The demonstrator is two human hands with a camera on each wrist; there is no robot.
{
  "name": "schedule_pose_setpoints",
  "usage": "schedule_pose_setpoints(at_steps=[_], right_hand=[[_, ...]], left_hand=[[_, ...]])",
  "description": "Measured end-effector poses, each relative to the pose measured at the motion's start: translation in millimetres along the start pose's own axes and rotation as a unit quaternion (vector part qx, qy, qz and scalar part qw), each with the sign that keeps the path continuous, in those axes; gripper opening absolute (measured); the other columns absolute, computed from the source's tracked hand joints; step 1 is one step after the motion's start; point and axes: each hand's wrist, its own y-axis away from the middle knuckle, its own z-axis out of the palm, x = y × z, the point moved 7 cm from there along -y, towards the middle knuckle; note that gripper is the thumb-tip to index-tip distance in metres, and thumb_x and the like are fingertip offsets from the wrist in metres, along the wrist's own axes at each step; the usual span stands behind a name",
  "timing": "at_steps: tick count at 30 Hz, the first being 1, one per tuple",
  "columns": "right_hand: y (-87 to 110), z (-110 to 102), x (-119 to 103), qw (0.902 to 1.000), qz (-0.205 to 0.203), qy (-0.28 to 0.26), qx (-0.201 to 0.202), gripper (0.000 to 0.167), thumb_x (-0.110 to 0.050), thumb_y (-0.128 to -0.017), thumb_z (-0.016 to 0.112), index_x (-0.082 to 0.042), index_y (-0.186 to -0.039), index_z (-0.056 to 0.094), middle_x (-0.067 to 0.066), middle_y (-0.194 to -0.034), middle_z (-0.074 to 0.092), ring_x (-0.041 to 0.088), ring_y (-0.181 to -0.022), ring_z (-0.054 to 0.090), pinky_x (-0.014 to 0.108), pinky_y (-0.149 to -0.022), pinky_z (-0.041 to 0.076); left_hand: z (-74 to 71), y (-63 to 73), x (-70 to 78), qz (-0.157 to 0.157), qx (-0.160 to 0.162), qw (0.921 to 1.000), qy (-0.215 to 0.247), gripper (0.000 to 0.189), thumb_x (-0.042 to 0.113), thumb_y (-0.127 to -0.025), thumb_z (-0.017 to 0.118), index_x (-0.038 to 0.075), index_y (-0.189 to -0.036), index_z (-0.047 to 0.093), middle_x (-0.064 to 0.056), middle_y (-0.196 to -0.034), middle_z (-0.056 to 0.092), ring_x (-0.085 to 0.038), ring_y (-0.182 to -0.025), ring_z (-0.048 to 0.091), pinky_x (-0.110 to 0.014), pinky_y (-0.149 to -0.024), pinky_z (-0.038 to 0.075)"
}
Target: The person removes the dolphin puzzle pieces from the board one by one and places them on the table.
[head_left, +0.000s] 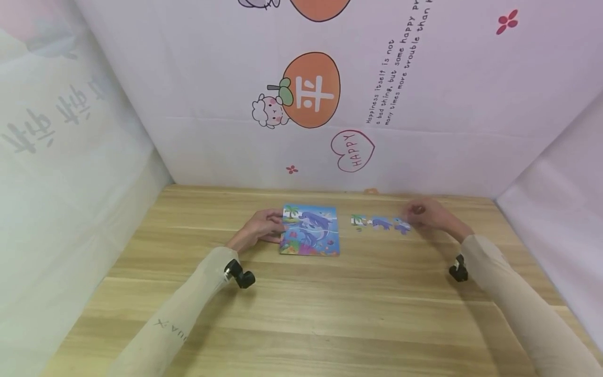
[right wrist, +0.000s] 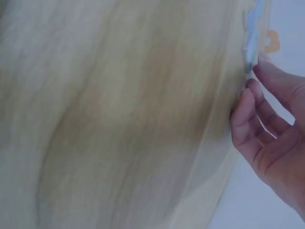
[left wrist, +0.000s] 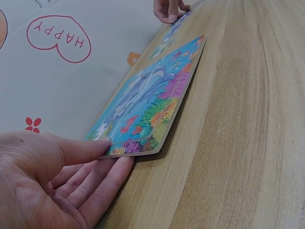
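A puzzle board point(head_left: 309, 230) with purple dolphins, a palm tree and coral lies on the wooden table. My left hand point(head_left: 264, 226) grips its left edge; in the left wrist view the thumb point(left wrist: 86, 150) is on top and the fingers are below. To the board's right, several small puzzle pieces lie in a row: one with a palm tree point(head_left: 358, 220), a purple dolphin piece point(head_left: 380, 223) and a blue-purple piece point(head_left: 402, 225). My right hand point(head_left: 427, 214) is at the right end of this row, its fingertips close against the last piece. Whether they pinch it is unclear.
The wooden table point(head_left: 301, 309) ends at a white cloth backdrop point(head_left: 212, 152) with printed oranges, a heart and lettering. White cloth also hangs on both sides. A small black device point(head_left: 240, 274) sits on my left wrist, another point(head_left: 458, 269) on my right.
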Motion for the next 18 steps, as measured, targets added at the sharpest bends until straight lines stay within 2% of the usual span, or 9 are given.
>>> schedule_pose_setpoints(at_steps=[4,9,13,18], right_hand=[[-1.1,-2.4,-10.1,0.9994,-0.016,0.028,0.010,0.018,-0.013,-0.104,0.065,0.002,-0.112,0.072,0.022,-0.109,0.073,0.036,-0.099,0.068,0.042,-0.081,0.065],[-13.3,1.1,-32.0,0.9971,-0.011,0.074,0.014,0.022,-0.017,-0.105,0.064,0.001,-0.116,0.071,0.021,-0.111,0.073,0.034,-0.099,0.068,0.049,-0.084,0.064],[-25.2,13.2,-60.5,0.9954,-0.023,0.093,0.010,0.023,-0.015,-0.105,0.063,0.001,-0.118,0.070,0.019,-0.112,0.072,0.035,-0.102,0.068,0.052,-0.087,0.063],[-37.0,38.1,-101.7,0.9937,-0.070,0.087,0.003,0.019,-0.011,-0.103,0.067,0.001,-0.116,0.069,0.016,-0.113,0.070,0.035,-0.106,0.067,0.054,-0.094,0.061]], left_hand=[[-0.1,-0.1,0.1,-0.001,-0.001,1.0000,0.000,0.063,-0.002,-0.097,0.068,0.001,-0.155,0.045,-0.021,-0.132,0.058,-0.018,-0.086,0.071,-0.029,-0.077,0.069],[-0.8,0.4,-1.4,-0.003,-0.002,1.0000,0.004,0.062,-0.003,-0.097,0.069,0.002,-0.155,0.045,-0.020,-0.131,0.058,-0.018,-0.086,0.071,-0.030,-0.078,0.069],[-1.4,-0.2,-1.7,0.002,-0.002,1.0000,0.004,0.061,-0.002,-0.098,0.069,0.002,-0.155,0.046,-0.019,-0.131,0.058,-0.018,-0.089,0.071,-0.030,-0.079,0.069],[-1.9,0.3,-1.7,0.007,-0.018,0.9998,0.008,0.063,0.001,-0.098,0.070,0.003,-0.156,0.044,-0.021,-0.136,0.056,-0.020,-0.095,0.072,-0.031,-0.082,0.069]])
